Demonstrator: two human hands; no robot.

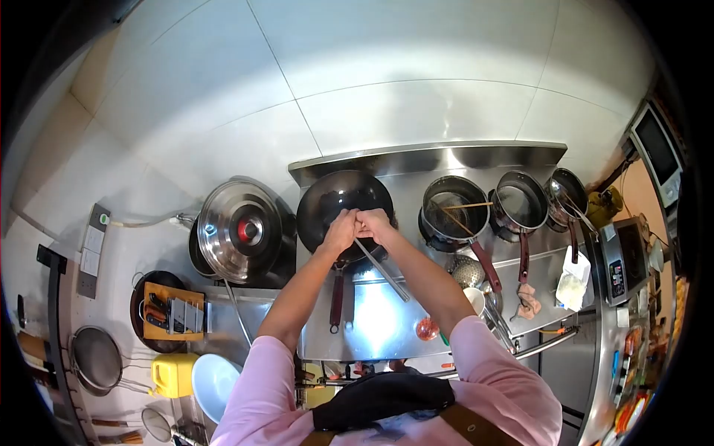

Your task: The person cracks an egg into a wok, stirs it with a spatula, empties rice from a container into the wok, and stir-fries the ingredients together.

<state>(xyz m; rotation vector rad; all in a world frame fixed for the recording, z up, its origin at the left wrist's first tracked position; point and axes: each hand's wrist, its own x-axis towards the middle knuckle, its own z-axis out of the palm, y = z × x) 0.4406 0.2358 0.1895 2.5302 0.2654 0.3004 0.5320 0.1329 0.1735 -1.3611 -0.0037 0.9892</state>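
My left hand (342, 230) and my right hand (375, 224) meet over the dark wok (344, 189). Both are closed with their fingertips pressed together, and whatever lies between them is hidden or too small to name. A metal utensil handle (385, 275) slants from just below my hands toward the lower right; its upper end is hidden, and I cannot tell whether a hand touches it. The wok's dark red handle (337, 301) points toward me over the steel stove top (316, 312).
Right of the wok stand three pots: one with chopsticks (439, 234), a middle one (520, 199) and a smaller one (565, 189). A lidded pan (223, 238) is at left, near a knife rack (175, 311), yellow jug (172, 375) and pale blue bowl (213, 383).
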